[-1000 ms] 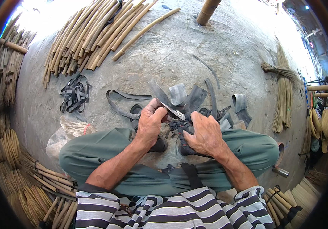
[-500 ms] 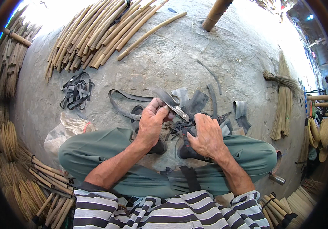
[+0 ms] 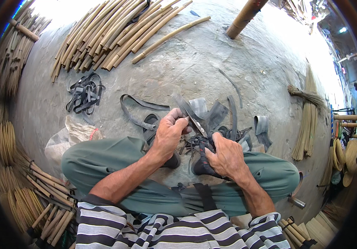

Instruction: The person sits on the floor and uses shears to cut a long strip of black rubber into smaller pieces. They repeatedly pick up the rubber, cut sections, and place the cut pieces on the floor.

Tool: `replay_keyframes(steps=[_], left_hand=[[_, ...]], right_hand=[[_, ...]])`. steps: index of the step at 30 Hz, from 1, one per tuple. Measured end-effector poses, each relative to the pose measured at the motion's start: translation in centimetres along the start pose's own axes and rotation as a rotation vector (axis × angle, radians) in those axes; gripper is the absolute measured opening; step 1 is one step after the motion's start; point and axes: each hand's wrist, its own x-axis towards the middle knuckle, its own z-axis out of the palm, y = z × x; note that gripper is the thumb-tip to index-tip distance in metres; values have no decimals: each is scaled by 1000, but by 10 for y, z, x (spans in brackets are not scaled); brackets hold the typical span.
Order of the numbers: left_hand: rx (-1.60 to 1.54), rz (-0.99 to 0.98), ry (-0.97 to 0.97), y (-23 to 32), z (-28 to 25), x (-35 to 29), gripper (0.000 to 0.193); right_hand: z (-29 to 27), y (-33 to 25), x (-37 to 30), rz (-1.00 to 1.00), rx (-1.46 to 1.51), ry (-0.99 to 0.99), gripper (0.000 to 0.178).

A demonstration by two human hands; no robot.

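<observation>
My right hand [image 3: 227, 157] is closed round the black-wrapped handles of a pair of scissors [image 3: 202, 129]. Their metal blades point up and left toward my left hand [image 3: 169, 129], whose thumb and fingers pinch a dark grey rubber strip [image 3: 180, 102] right beside the blades. The strip lies along the blades, and its free end sticks up past my fingertips. How far the blades are apart is hard to see. Just beyond my hands lie wide pieces of grey rubber [image 3: 218, 114], and a longer curved rubber strip [image 3: 143, 102] is on the floor to the left.
A tangle of black strips [image 3: 85, 93] and a whitish sack [image 3: 72, 139] lie to the left. Bamboo poles [image 3: 116, 35] are piled at the far left, near a thick upright pole [image 3: 245, 18]. A straw bundle [image 3: 306, 120] is on the right; coiled cane [image 3: 6, 143] stands at the left edge.
The whole view has shifted slightly. The rubber strip, curled over the blades before, now looks straighter. More of the wrapped scissor handle shows under my right hand.
</observation>
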Motion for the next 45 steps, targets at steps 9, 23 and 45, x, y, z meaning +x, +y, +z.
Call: replay_keyframes(steps=[9,23,45], left_hand=[[-1,71,-80,-6,-7,3,9],[-133,-83,87,0,-14,7,5],[-84,-46,54,-5,-16,5,9]], right_hand=[[13,6,4,-218,-130,229,39],[15,4,3,-91,-39,51,41],[18,4,5,-108,-75,54,39]])
